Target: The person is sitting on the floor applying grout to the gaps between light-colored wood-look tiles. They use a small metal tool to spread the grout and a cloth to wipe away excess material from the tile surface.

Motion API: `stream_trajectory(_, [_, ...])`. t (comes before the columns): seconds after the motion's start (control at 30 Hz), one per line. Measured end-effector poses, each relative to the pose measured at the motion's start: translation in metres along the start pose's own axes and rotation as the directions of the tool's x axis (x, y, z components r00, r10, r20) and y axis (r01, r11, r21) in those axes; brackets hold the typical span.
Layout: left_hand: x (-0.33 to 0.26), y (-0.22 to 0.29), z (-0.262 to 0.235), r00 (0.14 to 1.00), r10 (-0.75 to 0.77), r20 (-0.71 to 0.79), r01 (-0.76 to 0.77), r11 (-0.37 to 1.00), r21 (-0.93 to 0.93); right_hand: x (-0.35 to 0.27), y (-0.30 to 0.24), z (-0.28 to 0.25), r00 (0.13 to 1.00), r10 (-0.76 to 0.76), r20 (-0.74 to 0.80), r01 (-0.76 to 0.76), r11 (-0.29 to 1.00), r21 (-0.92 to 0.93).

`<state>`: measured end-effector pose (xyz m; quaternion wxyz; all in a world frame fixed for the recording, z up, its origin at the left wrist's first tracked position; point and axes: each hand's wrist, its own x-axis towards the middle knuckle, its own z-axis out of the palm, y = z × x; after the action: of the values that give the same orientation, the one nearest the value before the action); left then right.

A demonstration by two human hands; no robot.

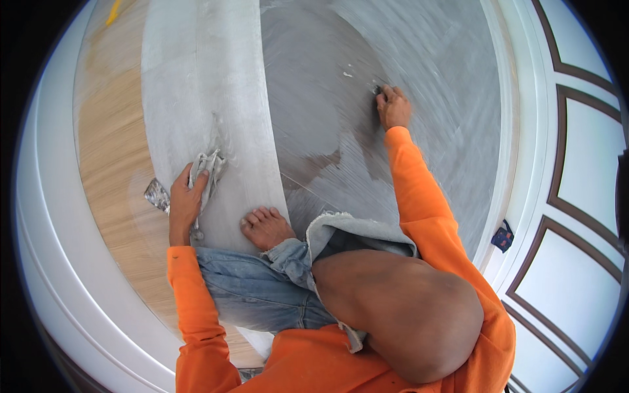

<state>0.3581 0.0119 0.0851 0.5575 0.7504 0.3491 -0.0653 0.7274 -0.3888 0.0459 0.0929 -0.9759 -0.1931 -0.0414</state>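
While the left hand (187, 203) grips a crumpled bundle (208, 168) near the left edge of the pale strip (203, 65), perhaps for ready reach, the right hand (395, 107), farther out, pinches a small dark piece (378, 90) (mostly hidden) against the grey floor (308, 59), seemingly for control.

– What finish is in the left hand's (186, 202) grip?
– A crumpled, plastic-looking bag (211, 164).
– Just beside that grip?
– A shiny, foil-like packet (157, 194); farther left, matt wood-grain flooring (111, 131).
– Under the right hand (394, 108)?
– Matt grey floor surface (439, 124), streaky.
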Motion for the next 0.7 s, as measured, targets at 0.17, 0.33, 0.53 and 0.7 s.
stream_trajectory(0.17, [0.0, -0.005, 0.001, 1.0, -0.023, -0.01, 0.023, 1.0, -0.012, 0.004, 0.002, -0.004, 1.0, 0.016, -0.01, -0.015, 0.997, 0.082])
stream_trajectory(0.33, [0.002, -0.006, 0.002, 1.0, -0.009, -0.004, 0.009, 1.0, 0.013, 0.002, 0.008, -0.002, 0.995, -0.102, 0.017, 0.102, 0.994, 0.036])
stream_trajectory(0.53, [-0.001, -0.01, 0.0, 0.998, -0.03, -0.054, 0.034, 0.996, 0.082, -0.008, -0.003, 0.003, 0.996, -0.083, 0.028, 0.08, 0.992, 0.098])
stream_trajectory(0.7, [0.002, -0.019, 0.001, 0.998, 0.037, -0.048, -0.032, 0.995, 0.097, 0.0, 0.001, 0.003, 1.0, -0.015, 0.01, 0.015, 0.998, 0.06])
